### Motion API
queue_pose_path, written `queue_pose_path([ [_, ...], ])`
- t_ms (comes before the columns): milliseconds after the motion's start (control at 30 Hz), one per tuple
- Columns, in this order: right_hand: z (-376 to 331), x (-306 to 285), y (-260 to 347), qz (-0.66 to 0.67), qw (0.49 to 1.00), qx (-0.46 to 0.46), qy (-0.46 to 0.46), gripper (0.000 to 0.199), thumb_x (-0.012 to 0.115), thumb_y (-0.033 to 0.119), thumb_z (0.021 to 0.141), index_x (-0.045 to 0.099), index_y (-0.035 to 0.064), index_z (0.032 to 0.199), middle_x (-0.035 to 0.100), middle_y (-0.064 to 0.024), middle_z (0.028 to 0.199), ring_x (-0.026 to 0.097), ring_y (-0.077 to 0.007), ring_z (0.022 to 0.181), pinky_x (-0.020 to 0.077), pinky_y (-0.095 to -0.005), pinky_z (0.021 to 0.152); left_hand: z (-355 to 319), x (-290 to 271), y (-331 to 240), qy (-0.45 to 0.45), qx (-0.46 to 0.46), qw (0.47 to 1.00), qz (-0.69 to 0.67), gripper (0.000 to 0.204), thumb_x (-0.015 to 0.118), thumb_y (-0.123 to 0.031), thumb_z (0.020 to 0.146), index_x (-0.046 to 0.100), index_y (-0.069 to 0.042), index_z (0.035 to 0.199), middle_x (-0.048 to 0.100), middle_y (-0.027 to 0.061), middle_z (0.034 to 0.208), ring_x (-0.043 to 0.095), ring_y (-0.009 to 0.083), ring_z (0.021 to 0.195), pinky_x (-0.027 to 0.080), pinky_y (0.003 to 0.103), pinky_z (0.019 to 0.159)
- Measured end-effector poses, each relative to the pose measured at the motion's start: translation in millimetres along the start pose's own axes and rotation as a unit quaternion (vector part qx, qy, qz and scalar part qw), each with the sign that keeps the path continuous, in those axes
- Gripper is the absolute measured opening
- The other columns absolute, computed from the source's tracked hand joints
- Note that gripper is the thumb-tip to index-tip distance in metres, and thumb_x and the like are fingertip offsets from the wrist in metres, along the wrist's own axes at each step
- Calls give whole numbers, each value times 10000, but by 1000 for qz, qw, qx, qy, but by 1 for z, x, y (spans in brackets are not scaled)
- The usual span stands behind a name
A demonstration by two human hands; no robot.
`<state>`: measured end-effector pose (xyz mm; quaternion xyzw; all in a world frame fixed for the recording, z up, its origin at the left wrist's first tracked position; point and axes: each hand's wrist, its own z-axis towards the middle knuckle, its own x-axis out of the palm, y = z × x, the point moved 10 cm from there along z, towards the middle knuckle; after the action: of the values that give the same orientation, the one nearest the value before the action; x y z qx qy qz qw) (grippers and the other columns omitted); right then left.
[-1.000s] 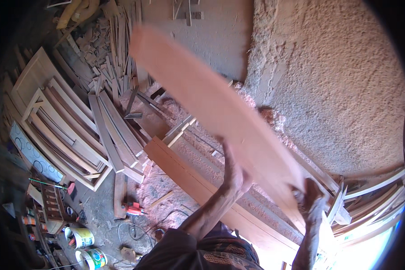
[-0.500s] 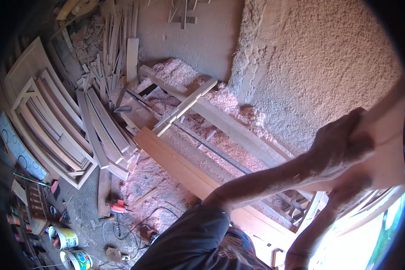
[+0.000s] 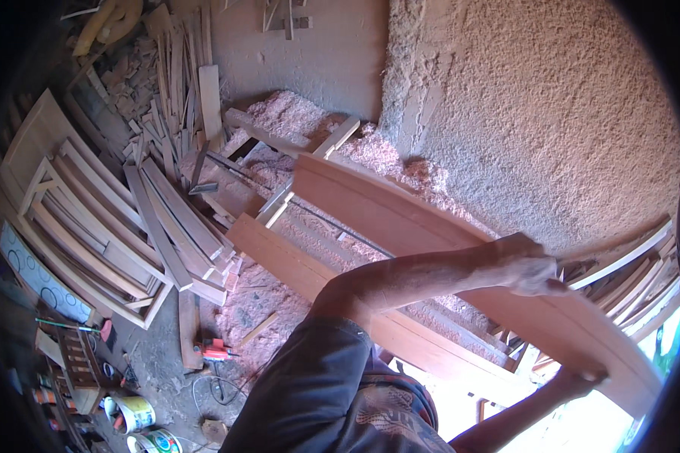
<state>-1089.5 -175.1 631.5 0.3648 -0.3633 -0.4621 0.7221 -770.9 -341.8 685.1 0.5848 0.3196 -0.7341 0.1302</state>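
Observation:
A long reddish-brown wooden board [image 3: 400,219] slants across the view over the work frame, from the crosspiece toward the bright opening at right. My left hand [image 3: 527,266] is closed on the board's far edge, past its middle. Nearer its right end, my right hand [image 3: 584,374] grips the near edge; its fingers are partly hidden by the board. Below and left of it a second orange-brown board [image 3: 276,253] lies on the frame, partly behind my left arm. Whether the held board's left end touches the crosspiece [image 3: 332,140], I cannot tell.
Pinkish wood shavings [image 3: 287,113] heap around the frame and against the rough wall [image 3: 536,113]. Wooden door frames [image 3: 91,219] and loose planks [image 3: 170,215] lean at left. A red power tool [image 3: 217,349], a cable and buckets [image 3: 134,414] stand on the floor.
The held board has swung from beside me at the far right to lie slanting over the frame. Both hands moved down with it, still gripping.

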Motion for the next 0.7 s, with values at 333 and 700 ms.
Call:
queue_pose_path([
  [333, -249, 34, -246, 269, 810, 517, 66, 762, 506, 618, 994, 415, 41, 1484, 519, -172, 1434, 490, -347, 1340, 379, -542, 1151, -26, 247, 167, 180, -31, 946, -267, 526, 474, -430, 1061, 511, -91, 1460, 720, 166, 1176, 712, 281, 1001, 570, 439, 860],
  [700, -321, 48, -288, 230, 818, 523, -67, 745, 455, 608, 1031, 426, 2, 1464, 537, -177, 1432, 580, -323, 1250, 500, -470, 1055, -42, 271, 226, 222, -65, 967, -108, 911, 276, -766, 980, 695, 14, 1192, 677, 306, 1114, 632, 481, 1133, 510, 518, 944],
])
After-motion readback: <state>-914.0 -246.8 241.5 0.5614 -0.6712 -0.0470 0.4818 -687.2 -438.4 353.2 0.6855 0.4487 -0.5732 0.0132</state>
